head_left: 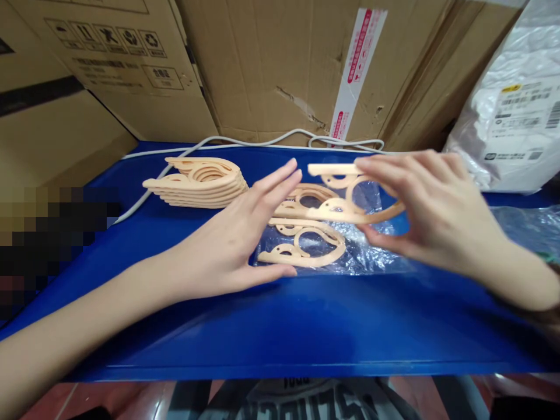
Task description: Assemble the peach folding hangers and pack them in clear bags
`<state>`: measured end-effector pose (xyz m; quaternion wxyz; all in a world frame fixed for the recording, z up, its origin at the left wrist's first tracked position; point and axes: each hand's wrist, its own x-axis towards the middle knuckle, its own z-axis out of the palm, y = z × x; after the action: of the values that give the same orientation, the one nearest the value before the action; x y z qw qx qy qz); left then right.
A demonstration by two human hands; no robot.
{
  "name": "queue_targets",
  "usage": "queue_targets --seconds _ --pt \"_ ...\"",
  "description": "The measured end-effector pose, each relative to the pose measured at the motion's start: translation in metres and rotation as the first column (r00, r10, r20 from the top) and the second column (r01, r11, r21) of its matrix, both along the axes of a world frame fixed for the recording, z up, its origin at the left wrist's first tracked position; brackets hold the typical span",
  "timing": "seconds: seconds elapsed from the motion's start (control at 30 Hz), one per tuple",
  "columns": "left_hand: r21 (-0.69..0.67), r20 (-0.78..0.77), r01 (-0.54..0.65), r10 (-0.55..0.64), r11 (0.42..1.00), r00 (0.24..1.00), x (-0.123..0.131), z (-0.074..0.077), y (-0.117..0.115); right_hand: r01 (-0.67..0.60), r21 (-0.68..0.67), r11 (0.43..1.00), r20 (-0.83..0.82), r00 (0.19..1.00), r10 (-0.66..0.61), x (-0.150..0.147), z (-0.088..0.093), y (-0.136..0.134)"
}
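My right hand (431, 204) grips a beige folding hanger (339, 210) between thumb and fingers, holding it by its curved end above the blue surface. To the left, my left hand (231, 239) is open, its fingers stretched out and its thumb apart. Near the left fingertips and thumb, another folding hanger (326, 256) lies on a clear plastic bag (371, 254). At least one more hanger shows partly behind the held one. Beyond my left wrist stands a neat stack of several matching hangers (205, 195), its right end close behind the left hand.
A white cable (262, 142) runs along the back of the blue tabletop (306, 326). Cardboard boxes (271, 64) wall off the back and left. At the right back sits a white plastic package (516, 122) with labels, with more clear film (529, 224) in front.
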<state>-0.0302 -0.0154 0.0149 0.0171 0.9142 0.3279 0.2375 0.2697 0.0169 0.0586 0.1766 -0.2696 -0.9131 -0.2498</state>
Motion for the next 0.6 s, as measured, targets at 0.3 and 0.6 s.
queue_targets --seconds 0.3,0.6 --pt "-0.289 -0.178 -0.039 -0.014 0.957 0.984 -0.02 0.002 0.008 0.266 -0.314 0.911 0.088 0.964 -0.251 0.07 0.024 0.05" --pt "-0.325 -0.171 -0.004 -0.055 0.946 0.984 -0.018 0.0 0.013 0.109 -0.637 0.763 0.121 0.992 -0.041 0.071 0.01 0.041"
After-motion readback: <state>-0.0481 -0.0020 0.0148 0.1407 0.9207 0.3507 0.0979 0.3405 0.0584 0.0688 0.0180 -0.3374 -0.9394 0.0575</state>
